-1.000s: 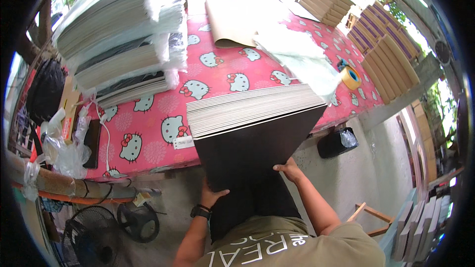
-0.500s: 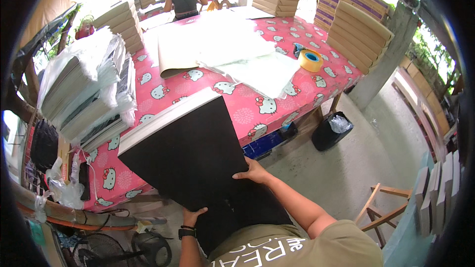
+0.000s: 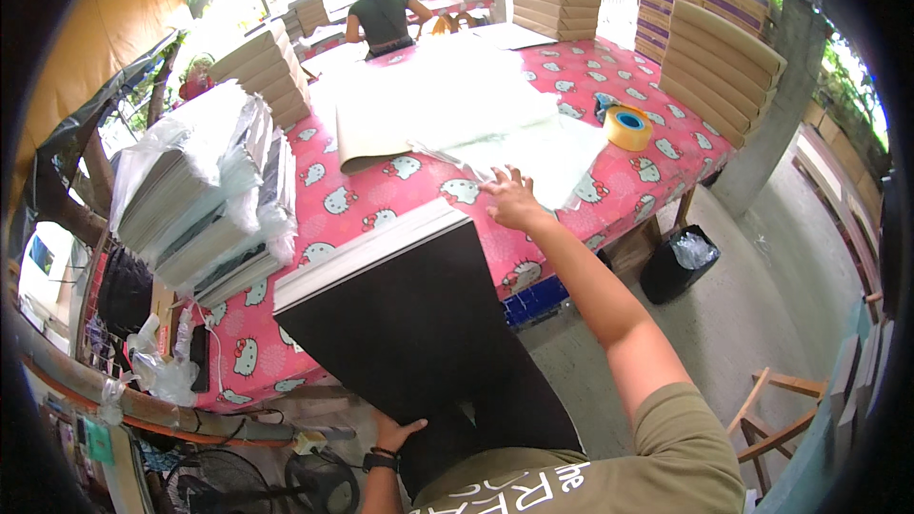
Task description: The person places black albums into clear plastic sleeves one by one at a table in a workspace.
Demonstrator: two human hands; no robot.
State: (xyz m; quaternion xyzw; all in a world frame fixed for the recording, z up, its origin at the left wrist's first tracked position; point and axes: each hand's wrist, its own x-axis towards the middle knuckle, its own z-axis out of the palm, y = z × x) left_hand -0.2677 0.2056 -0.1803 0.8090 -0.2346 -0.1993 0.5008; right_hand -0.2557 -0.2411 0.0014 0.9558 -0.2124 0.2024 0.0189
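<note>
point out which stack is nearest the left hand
The black stack, white-edged, with the left hand at its lower corner; the plastic-wrapped stack and brown stacks stand farther off.

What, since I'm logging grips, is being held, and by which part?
The left hand holds the black-faced stack of sheets near its lower left corner. The right hand, fingers spread by the clear plastic sheets, appears to hold nothing.

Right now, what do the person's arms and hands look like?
The left hand wears a dark, watch-like strap and a thinner dark band at the wrist. The right hand and its wrist are bare, below a short olive-green sleeve.
</note>
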